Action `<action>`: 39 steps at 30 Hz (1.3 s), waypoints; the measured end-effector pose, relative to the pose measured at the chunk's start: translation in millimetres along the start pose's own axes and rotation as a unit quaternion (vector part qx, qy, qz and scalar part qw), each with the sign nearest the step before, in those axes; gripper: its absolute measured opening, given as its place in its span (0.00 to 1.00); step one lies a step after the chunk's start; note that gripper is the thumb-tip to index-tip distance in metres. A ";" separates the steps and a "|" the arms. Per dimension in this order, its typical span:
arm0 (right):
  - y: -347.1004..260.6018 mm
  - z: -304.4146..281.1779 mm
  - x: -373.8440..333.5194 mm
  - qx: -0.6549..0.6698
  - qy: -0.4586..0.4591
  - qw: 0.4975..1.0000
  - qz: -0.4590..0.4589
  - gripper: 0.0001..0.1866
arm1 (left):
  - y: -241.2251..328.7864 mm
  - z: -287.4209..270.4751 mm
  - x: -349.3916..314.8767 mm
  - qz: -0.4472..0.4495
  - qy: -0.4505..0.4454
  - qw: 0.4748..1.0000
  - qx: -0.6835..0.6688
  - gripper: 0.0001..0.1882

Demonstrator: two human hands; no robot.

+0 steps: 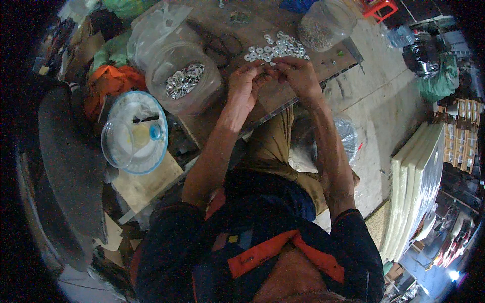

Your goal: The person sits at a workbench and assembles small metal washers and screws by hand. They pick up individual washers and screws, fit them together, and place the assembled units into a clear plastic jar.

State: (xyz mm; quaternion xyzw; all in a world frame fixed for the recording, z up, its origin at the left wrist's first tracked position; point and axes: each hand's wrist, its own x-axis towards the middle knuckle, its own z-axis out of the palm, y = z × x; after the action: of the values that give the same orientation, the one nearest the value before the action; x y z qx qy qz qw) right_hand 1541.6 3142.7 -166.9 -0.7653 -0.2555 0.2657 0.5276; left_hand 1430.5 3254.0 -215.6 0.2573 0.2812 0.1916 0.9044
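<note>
My left hand (246, 83) and my right hand (299, 77) meet over the near part of a brown work board (237, 108). Both have their fingers closed in a pinch, tips almost touching; what they pinch is too small to make out. Just beyond the fingertips lies a spread of small round silvery washer-like pieces (283, 45). Left of my left hand stands a clear plastic jar (204, 96) with shiny metal parts (185, 81) inside. A second clear jar (331, 22), holding small greyish pieces, tilts beyond my right hand.
Dark-handled scissors (222, 49) lie between the left jar and the washers. At left, a blue-rimmed plate (164, 136) carries a clear lid and a blue ring. An orange bag (111, 83) sits behind it. White foam slabs (411, 177) lean at right, near a green bag (439, 81).
</note>
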 end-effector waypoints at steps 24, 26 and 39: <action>0.9 15.3 -5.8 -0.023 0.017 0.999 -0.043 0.08 | -2.1 6.7 -6.6 0.111 0.065 0.981 0.145 0.06; 1.6 15.6 -4.3 0.008 0.022 0.999 -0.043 0.10 | -1.4 5.8 -6.9 0.097 0.058 0.981 0.155 0.08; -39.9 11.4 -2.9 -0.011 0.052 0.998 -0.026 0.10 | -13.9 -6.2 -4.8 0.105 -0.066 0.992 0.024 0.13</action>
State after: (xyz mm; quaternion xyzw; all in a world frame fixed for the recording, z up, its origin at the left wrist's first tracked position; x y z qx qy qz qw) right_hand 1527.3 3160.9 -132.3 -0.7770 -0.2498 0.2091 0.5387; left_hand 1425.8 3242.9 -226.0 0.3194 0.1972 0.2616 0.8892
